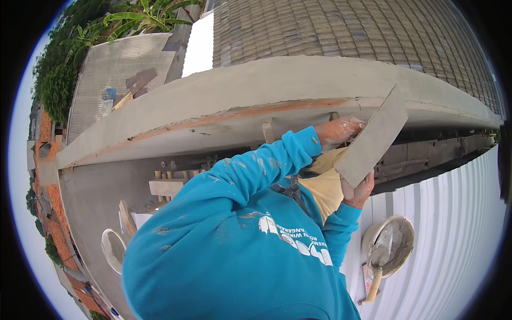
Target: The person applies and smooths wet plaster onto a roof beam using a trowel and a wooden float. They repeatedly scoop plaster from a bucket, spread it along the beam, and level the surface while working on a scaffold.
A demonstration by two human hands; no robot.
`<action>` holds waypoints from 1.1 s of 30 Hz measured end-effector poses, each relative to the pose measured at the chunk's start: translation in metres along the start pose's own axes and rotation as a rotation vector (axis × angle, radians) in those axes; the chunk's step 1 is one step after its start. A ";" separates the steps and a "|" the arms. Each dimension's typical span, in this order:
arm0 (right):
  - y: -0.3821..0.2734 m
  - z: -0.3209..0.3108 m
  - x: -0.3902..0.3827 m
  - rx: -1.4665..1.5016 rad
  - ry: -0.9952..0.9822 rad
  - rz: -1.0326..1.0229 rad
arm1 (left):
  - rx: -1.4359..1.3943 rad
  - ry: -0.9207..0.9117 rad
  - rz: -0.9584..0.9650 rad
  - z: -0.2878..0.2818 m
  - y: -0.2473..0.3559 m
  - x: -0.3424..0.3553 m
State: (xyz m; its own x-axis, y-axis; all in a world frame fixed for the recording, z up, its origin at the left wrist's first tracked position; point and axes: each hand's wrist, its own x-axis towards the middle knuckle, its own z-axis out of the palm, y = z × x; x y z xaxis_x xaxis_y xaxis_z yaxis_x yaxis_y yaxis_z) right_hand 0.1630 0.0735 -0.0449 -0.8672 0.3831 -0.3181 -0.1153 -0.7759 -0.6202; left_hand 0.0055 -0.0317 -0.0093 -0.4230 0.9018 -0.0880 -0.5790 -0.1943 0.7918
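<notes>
A flat, rectangular grey plastering board (373, 138) is tilted between my two hands, beside the long rendered ledge. My left hand (338, 132) is closed at its left side, with the fingertips partly behind the board; no handle shows. At the lower end, my right hand (358, 191) grips the board's edge between thumb and fingers. Grey smears mark my left hand and my teal sleeves. A bucket (409, 234) holding wet grey mortar stands below and to the right of my right hand. A trowel (376, 274) rests in it, handle over the rim.
The curved rendered ledge (256, 85) crosses the view, its lower edge showing an orange strip. Beyond lies a tiled roof (330, 32). White corrugated sheeting (448, 213) spreads under the bucket. Wooden pieces (168, 186) and a pale bucket (108, 248) are on the left.
</notes>
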 end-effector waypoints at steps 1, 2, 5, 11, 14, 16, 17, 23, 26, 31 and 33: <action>0.016 0.001 0.001 -0.001 -0.001 0.051 | -0.069 0.039 -0.033 -0.005 -0.001 -0.024; 0.027 0.003 0.003 -0.013 -0.006 0.099 | -0.124 0.119 -0.044 -0.001 0.007 -0.047; 0.060 0.036 -0.010 0.146 -0.307 0.230 | -0.146 0.238 -0.119 -0.029 -0.004 -0.089; 0.094 0.028 -0.012 -0.642 -0.273 -0.061 | 0.187 0.323 0.148 -0.061 -0.006 -0.142; 0.077 0.038 0.018 -0.934 -0.350 -0.112 | 0.099 0.760 -0.097 -0.074 -0.010 -0.186; 0.047 0.091 0.039 -0.622 -0.257 0.156 | -0.101 1.087 0.040 -0.094 -0.036 -0.225; 0.035 0.108 0.054 -0.981 -0.255 0.029 | -0.193 1.240 0.128 -0.107 -0.045 -0.239; 0.066 0.154 0.152 -1.905 -0.281 -0.897 | -0.419 1.366 0.792 -0.182 -0.068 -0.306; 0.109 0.179 0.169 -2.043 -0.351 -0.842 | -0.535 1.305 0.765 -0.178 -0.031 -0.292; 0.156 0.217 0.126 -2.075 -0.679 -0.754 | -0.607 1.279 0.814 -0.194 -0.047 -0.304; 0.137 0.195 0.117 -2.105 -0.763 -0.776 | -0.590 1.269 0.814 -0.183 -0.036 -0.302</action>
State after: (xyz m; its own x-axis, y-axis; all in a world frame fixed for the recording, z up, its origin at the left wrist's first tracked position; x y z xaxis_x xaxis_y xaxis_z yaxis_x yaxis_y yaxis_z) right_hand -0.0487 -0.0863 -0.0271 -0.9342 -0.3224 0.1531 -0.3495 0.9133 -0.2094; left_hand 0.0263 -0.3682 -0.1221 -0.8352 -0.3339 -0.4369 0.0285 -0.8197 0.5721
